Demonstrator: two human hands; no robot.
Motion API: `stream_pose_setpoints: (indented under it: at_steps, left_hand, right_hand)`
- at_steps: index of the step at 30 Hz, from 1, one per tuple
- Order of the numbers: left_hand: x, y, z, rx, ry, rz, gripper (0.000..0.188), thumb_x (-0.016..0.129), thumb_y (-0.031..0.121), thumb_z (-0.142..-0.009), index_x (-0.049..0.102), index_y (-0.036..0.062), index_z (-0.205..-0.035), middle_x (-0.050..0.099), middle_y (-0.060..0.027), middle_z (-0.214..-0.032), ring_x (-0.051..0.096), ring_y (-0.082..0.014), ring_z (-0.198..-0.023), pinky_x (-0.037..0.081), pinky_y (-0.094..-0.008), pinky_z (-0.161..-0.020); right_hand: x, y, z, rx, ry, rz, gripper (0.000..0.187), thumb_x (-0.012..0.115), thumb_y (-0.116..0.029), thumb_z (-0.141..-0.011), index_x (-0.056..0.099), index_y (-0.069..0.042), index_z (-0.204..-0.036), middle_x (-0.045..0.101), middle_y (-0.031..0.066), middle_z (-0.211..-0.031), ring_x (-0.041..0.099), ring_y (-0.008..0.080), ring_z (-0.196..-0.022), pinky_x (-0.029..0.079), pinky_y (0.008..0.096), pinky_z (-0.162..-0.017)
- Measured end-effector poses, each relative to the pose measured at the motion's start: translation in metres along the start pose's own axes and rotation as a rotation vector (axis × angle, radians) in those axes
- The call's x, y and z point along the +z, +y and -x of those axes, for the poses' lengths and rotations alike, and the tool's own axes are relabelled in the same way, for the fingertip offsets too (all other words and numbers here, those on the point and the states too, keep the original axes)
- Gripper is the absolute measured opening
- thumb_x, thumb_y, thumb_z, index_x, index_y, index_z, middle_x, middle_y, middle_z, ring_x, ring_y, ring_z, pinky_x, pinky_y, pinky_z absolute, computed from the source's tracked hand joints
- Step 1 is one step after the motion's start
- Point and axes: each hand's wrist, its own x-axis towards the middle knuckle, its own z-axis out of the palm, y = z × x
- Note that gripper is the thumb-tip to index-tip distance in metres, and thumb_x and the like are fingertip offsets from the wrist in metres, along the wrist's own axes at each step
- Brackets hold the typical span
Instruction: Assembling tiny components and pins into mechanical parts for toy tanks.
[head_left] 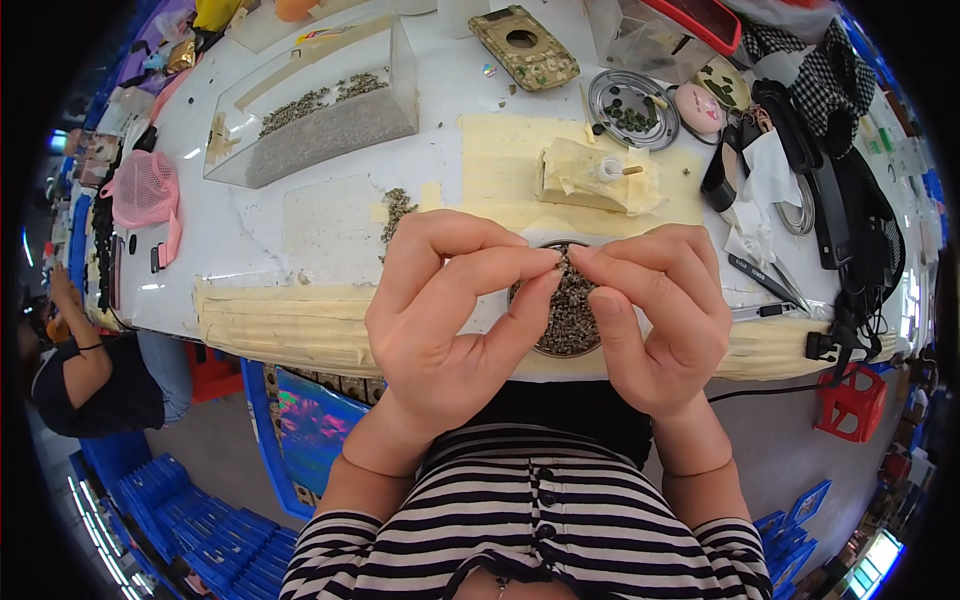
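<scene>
My left hand [440, 325] and my right hand [665, 315] meet fingertip to fingertip above a round dish [572, 354] at the table's front edge. Many small grey-brown metallic pieces [574, 322] fill the dish. Thumb and forefinger of the left hand are pinched together. The right hand's fingers are curled in, its forefinger tip close to the left one and its thumb tip a little lower. Something tiny and dark shows between the fingertips, too small to name. The palms and fingers cover both sides of the dish.
Ahead stands a tape-covered block [590, 180] with a small peg. A clear bin [330, 135] of tiny parts lies left; loose parts [397, 215] are nearer. Beyond are a camouflage model hull [522, 45] and a round tray [633, 112]; tweezers [775, 278] lie right.
</scene>
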Motion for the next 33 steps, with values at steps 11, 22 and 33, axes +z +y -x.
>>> stream_pose_setpoints:
  at_steps: [11, 22, 33]
  left_hand:
    - [-0.005, 0.004, 0.001, -0.024, 0.001, 0.062, 0.019, 0.079, -0.004, -0.073, 0.074, 0.0022, -0.091, 0.063, -0.008, -0.091, 0.06, -0.0187, -0.08, 0.049, -0.0273, -0.066]
    - [-0.014, 0.013, 0.002, -0.047, 0.028, 0.017, 0.02, 0.077, -0.005, -0.072, 0.073, 0.0022, -0.089, 0.06, -0.009, -0.092, 0.058, -0.021, -0.084, 0.047, -0.03, -0.073]
    - [-0.016, 0.004, 0.007, -0.069, 0.049, 0.027, 0.018, 0.077, -0.005, -0.073, 0.072, 0.0018, -0.089, 0.06, -0.0084, -0.092, 0.057, -0.0208, -0.083, 0.046, -0.03, -0.072]
  right_hand:
    - [-0.049, -0.007, -0.013, -0.011, 0.157, 0.085, 0.026, 0.074, -0.017, -0.083, 0.074, -0.002, -0.103, 0.069, 0.0094, -0.093, 0.058, 0.0227, -0.08, 0.047, 0.0307, -0.07]
    - [-0.167, -0.019, -0.046, -0.301, 0.184, -0.079, 0.029, 0.067, -0.021, -0.088, 0.072, 0.0, -0.108, 0.068, 0.0104, -0.097, 0.058, 0.0215, -0.084, 0.046, 0.031, -0.076]
    - [-0.17, -0.021, -0.046, -0.383, 0.137, -0.344, 0.034, 0.06, -0.025, -0.093, 0.069, 0.002, -0.112, 0.068, 0.0113, -0.1, 0.059, 0.0204, -0.089, 0.046, 0.0313, -0.081]
